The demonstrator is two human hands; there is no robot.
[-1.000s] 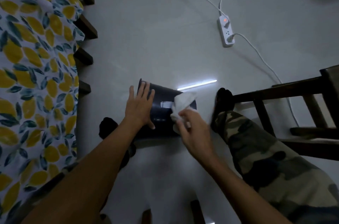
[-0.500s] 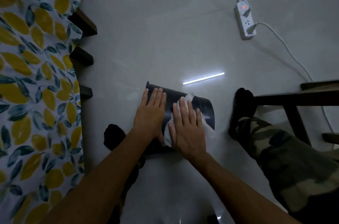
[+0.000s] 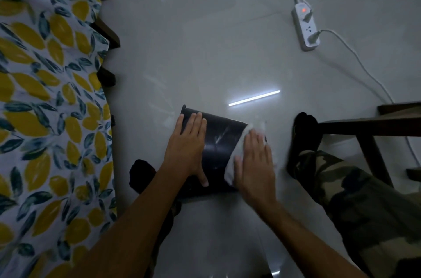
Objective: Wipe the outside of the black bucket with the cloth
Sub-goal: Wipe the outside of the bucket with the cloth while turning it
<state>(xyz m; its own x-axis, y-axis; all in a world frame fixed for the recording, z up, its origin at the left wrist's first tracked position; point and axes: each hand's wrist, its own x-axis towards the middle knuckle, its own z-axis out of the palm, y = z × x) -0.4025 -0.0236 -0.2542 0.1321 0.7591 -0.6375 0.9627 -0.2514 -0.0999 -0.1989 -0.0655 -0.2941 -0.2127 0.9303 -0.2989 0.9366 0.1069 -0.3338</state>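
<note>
Bucket lies sideways on glossy pale floor, centre frame; left hand flat, fingers spread on it; right hand presses white cloth flat; power strip upper right; leaf-print bedsheet left.

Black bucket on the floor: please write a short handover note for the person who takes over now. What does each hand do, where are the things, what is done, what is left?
Left hand: flat and open on the black bucket near its rim, steadying it.
Right hand: flat, pressing the white cloth against the bucket's base end.
Bucket: lying on its side on the floor, between the person's feet, rim pointing to the left.
Done: the cloth is working the upper side; which parts are already clean cannot be told.
Left: probably roll the bucket and wipe the sides now facing the floor.
</note>
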